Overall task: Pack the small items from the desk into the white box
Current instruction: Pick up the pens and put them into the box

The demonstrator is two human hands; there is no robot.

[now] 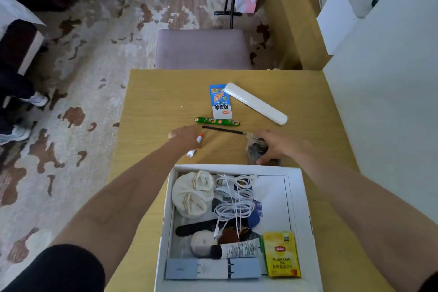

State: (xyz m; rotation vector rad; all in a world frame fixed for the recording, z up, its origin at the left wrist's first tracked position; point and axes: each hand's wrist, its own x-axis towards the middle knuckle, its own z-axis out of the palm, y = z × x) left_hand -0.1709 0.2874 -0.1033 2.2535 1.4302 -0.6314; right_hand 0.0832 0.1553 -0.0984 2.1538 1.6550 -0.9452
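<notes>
Head view: left hand [187, 136] round half-hidden tube [199, 139], right hand [280, 144] round blurred lump [255, 149] (unidentifiable)

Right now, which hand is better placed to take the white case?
Right, probably: the white case lies beyond the right hand, though that grips a dark bundle; the left hand, farther off, holds a tube.

Single view. The head-worn wide-angle camera looks forward and steeply down from above the near edge of the surface [154, 92], at close range. The white box [297, 197] lies nearest, at bottom centre. The chair [201, 47] and carpet [94, 54] occupy the far upper field.
</notes>
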